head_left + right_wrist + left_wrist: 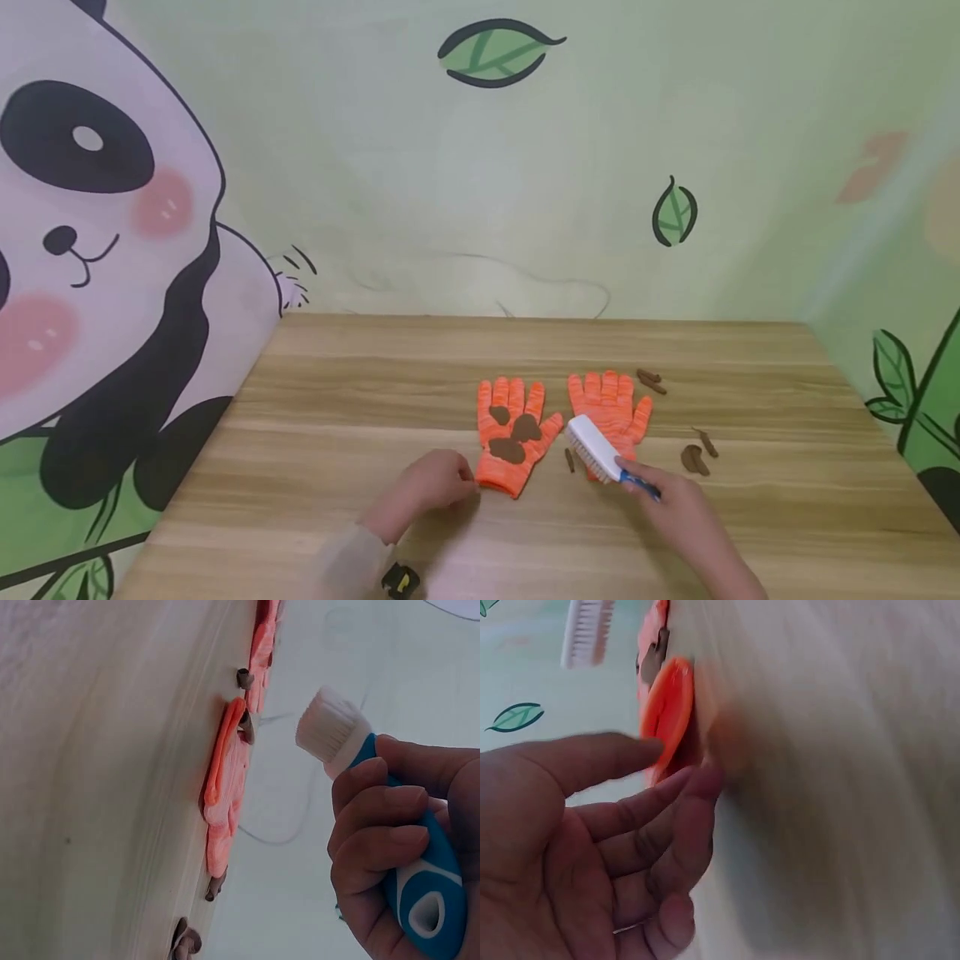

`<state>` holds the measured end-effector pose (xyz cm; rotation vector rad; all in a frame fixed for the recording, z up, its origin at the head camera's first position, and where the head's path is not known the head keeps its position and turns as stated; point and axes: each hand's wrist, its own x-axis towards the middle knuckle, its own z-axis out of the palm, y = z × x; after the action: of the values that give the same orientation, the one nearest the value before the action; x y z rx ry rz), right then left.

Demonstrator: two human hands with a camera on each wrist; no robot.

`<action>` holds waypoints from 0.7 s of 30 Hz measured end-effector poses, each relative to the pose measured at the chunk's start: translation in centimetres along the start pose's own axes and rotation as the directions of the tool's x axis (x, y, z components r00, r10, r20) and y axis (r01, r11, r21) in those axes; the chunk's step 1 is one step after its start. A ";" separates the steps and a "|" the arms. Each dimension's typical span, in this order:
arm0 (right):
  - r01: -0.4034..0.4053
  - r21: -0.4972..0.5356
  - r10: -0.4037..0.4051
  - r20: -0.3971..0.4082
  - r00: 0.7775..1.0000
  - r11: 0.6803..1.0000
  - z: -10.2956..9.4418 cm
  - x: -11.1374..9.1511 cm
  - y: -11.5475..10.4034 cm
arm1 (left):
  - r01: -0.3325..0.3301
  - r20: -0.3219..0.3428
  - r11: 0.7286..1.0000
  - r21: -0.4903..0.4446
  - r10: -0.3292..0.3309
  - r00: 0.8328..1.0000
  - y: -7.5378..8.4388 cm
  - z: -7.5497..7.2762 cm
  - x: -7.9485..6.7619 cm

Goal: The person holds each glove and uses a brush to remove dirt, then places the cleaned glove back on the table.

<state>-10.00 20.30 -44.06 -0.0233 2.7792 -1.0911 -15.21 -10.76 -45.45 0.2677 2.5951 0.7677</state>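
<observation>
An orange knit glove (501, 473) with several brown patches lies on the wooden table, fingers pointing away. Close to its cuff is my left hand (435, 482); in the left wrist view the fingers are loosely bent, and the thumb tip overlaps the gaping cuff (676, 712). My right hand (671, 498) grips the blue handle of a white-headed scrub brush (427, 885). In the head view the brush head (594, 446) overlaps a second orange glove (606, 404); the right wrist view shows its bristles raised above that glove (232, 772).
Brown pieces lie around the second glove: rolled ones (651, 382) by its fingertips, flat ones (694, 460) and a thin one (707, 442) to the right, a small one (569, 460) between the gloves. Behind the table (360, 375) stands a wall (360, 167) with panda and leaf drawings.
</observation>
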 end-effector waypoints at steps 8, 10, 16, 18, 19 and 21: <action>0.103 -0.145 -0.095 0.062 0.994 0.984 0.6 2.3 -2.2 | -0.278 -0.084 0.912 0.300 0.316 0.945 -0.4 -1.5 3.5; 0.136 -0.192 -0.125 0.066 0.990 0.972 1.1 3.3 -3.0 | -0.317 -0.042 0.896 0.312 0.347 0.937 -0.2 -1.8 4.7; 0.173 -0.341 -0.174 0.028 0.984 0.924 3.4 6.2 -5.4 | -0.286 0.114 0.896 0.339 0.262 0.958 0.6 -2.4 8.0; 0.170 -0.357 -0.174 0.022 0.985 0.919 4.1 6.9 -5.9 | -0.301 0.135 0.874 0.381 0.269 0.953 0.7 -2.2 8.7; 0.171 -0.363 -0.175 0.022 0.984 0.916 4.3 7.1 -6.0 | -0.304 0.144 0.866 0.396 0.269 0.952 0.7 -2.1 9.0; 0.178 -0.386 -0.181 0.029 0.983 0.905 4.5 7.2 -6.1 | -0.303 0.156 0.850 0.432 0.261 0.953 0.8 -2.0 9.4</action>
<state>-16.74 12.34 -44.18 -0.3284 2.9985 -0.5508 -24.48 -8.27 -46.65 0.8208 2.6449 0.2127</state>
